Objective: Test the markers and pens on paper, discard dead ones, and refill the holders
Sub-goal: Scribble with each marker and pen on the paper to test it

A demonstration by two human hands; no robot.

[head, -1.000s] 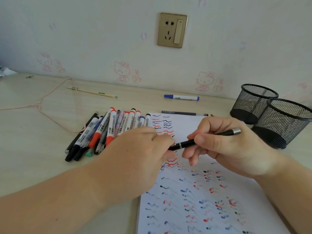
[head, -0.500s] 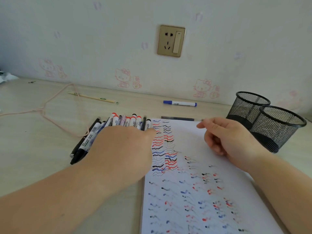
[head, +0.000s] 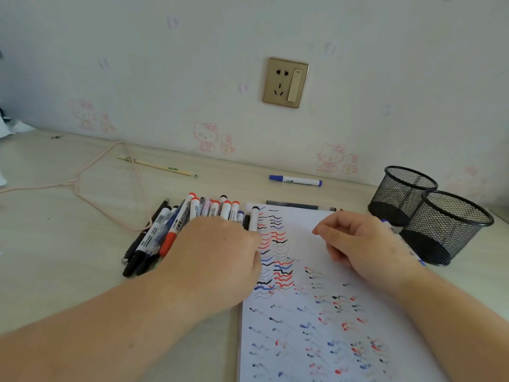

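Observation:
A pile of markers and pens [head: 176,224] with red, black and blue caps lies left of the white paper [head: 303,224], which is covered in red, blue and black test squiggles. My left hand [head: 217,255] rests palm down on the right part of the pile. Its fingertips are hidden, next to a black pen [head: 246,222] and a white black-capped marker [head: 254,219]. My right hand [head: 358,244] hovers over the paper, loosely curled and holding nothing. Two black mesh holders [head: 407,175] [head: 454,198] stand at the right.
A blue-capped marker [head: 296,180] lies near the wall, and a dark pen [head: 300,206] lies along the paper's top edge. Another marker [head: 413,253] shows partly behind my right wrist, beside the holders. A pencil [head: 159,167] and a pink cord [head: 91,172] lie at back left.
Both hands held a black pen over the paper a second ago. My left hand carried it left onto the pile; my right hand let go and stayed over the paper.

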